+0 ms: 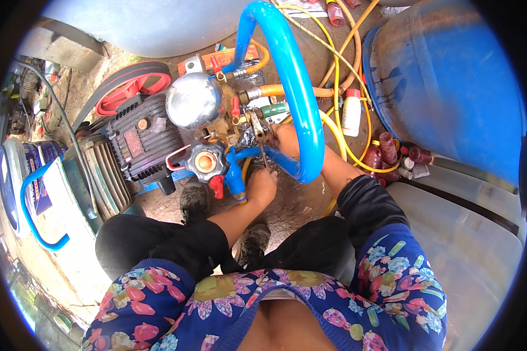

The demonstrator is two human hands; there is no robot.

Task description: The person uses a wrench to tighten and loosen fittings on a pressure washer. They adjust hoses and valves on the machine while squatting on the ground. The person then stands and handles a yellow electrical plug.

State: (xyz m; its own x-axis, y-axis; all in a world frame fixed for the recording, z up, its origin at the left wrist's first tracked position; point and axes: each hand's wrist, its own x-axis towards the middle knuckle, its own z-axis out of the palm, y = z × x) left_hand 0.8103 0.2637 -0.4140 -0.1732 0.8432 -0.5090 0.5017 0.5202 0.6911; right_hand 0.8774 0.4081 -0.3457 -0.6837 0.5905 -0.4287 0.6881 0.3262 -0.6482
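My left hand (262,186) is closed around the lower end of a metal hand tool (264,151), which looks like a wrench. The tool's upper end lies by the brass valve fittings of a piston pump (219,131). My right hand (286,139) reaches in under the blue tubular handle (314,118); its fingers are beside the tool and a wet, shiny part, and what they grip is hidden. The pump carries a chrome pressure dome (194,100), a black adjusting knob (206,161) and a red lever (217,186).
A red-and-black pulley wheel (134,83) and a finned green motor (103,175) adjoin the pump on the left. Orange hose (274,90) and yellow hoses (337,79) run to the right. A blue drum (448,87), a white bottle (351,112) and several red bottles (386,151) stand or lie there.
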